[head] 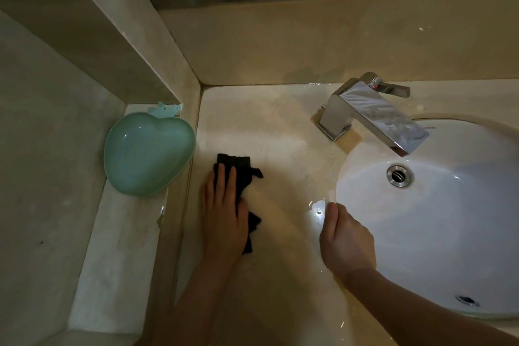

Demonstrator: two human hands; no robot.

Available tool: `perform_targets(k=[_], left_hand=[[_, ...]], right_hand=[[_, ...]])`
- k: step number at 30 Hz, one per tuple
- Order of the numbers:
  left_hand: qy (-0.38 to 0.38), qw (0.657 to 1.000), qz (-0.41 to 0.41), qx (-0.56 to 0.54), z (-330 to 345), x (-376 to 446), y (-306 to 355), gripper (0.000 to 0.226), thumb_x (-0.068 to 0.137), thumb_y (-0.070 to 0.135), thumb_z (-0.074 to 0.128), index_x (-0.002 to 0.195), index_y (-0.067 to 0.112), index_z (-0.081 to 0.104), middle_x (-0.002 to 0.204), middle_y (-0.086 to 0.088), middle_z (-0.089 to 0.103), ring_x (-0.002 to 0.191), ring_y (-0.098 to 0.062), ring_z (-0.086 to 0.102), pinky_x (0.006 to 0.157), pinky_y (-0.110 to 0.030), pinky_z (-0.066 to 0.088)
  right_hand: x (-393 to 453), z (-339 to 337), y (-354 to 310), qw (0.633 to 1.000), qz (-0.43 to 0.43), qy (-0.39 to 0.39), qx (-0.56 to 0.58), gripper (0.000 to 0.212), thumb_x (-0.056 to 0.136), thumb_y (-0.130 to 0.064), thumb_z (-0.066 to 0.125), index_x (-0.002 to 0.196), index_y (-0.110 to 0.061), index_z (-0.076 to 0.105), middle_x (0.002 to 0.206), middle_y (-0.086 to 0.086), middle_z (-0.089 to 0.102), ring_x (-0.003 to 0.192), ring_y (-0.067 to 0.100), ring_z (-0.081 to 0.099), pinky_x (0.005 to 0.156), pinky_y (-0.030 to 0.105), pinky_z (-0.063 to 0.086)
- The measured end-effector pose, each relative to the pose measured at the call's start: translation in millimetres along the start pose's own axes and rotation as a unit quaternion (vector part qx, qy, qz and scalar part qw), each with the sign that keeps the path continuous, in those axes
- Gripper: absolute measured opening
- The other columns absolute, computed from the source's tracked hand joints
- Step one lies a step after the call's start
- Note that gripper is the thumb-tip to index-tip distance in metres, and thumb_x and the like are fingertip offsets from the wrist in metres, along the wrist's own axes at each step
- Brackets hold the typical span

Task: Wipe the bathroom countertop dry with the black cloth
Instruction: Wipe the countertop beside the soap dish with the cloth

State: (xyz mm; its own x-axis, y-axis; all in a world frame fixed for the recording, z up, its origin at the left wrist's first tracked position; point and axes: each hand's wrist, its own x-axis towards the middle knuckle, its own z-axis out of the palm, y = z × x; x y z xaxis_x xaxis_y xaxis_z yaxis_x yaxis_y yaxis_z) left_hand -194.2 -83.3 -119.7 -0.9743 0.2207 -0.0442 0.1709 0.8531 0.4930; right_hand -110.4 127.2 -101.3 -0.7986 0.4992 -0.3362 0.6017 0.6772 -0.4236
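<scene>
Left hand presses black cloth flat w/ straight fingers mid-countertop; right hand idle, loosely curled; water near sink and faucet looks unwiped.

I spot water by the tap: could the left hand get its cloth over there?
Probably yes: the left hand presses the black cloth flat, and bare countertop lies between it and the faucet.

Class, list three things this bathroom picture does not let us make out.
Head view:
1. Black cloth: its middle, under the left hand.
2. Sink: right part cut by the frame edge.
3. Right hand: fingertips curled out of sight, contact with the countertop unclear.
</scene>
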Motion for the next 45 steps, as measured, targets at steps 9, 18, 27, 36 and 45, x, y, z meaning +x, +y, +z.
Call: perform_targets(k=[9,18,27,36,45], left_hand=[[-0.044,0.999,0.018,0.014,-2,-37,25,0.056,0.102,0.031,0.017,0.157,0.02,0.014,0.166,0.001,0.013,0.153,-0.018,0.011,0.123,-0.04,0.022],[-0.084,0.996,0.028,-0.014,-31,-68,-19,0.077,0.094,0.059,0.042,0.158,0.034,0.008,0.167,0.011,-0.002,0.154,-0.014,-0.005,0.123,-0.044,0.012],[-0.114,0.993,0.012,0.011,-24,-59,-1,0.088,0.092,0.068,0.033,0.158,0.026,-0.007,0.164,0.012,-0.02,0.151,-0.009,-0.02,0.121,-0.035,-0.004],[-0.072,0.99,0.12,-0.001,39,-19,93,0.061,0.106,0.033,0.033,0.159,0.012,0.012,0.167,-0.004,-0.001,0.153,-0.016,-0.009,0.125,-0.033,-0.002],[-0.074,0.971,0.204,-0.097,71,-39,150,0.049,0.094,0.001,0.06,0.141,-0.002,0.046,0.145,-0.021,0.05,0.14,-0.035,0.041,0.12,-0.051,0.028]], right_hand=[[6,-17,26,0.977,0.03,-0.136,0.163,0.034,0.102,-0.047,0.025,0.098,-0.037,0.058,0.108,0.008,0.068,0.101,0.032,0.062,0.087,0.039,0.045],[-46,-74,122,0.959,0.031,-0.282,0.015,0.036,0.102,-0.052,0.027,0.113,-0.041,0.059,0.129,-0.014,0.06,0.112,0.011,0.054,0.096,0.032,0.037],[-43,-71,133,0.956,-0.046,-0.289,0.017,0.104,0.062,-0.098,0.002,0.134,-0.041,0.049,0.133,-0.029,0.046,0.12,-0.004,0.043,0.099,0.023,0.033],[-42,-67,136,0.96,-0.061,-0.274,0.008,0.12,0.052,-0.101,-0.007,0.139,-0.038,0.047,0.131,-0.032,0.041,0.121,-0.008,0.038,0.1,0.02,0.032],[-41,-62,139,0.961,-0.06,-0.272,0.008,0.115,0.056,-0.1,-0.004,0.138,-0.038,0.048,0.133,-0.031,0.043,0.127,-0.001,0.043,0.104,0.026,0.035]])
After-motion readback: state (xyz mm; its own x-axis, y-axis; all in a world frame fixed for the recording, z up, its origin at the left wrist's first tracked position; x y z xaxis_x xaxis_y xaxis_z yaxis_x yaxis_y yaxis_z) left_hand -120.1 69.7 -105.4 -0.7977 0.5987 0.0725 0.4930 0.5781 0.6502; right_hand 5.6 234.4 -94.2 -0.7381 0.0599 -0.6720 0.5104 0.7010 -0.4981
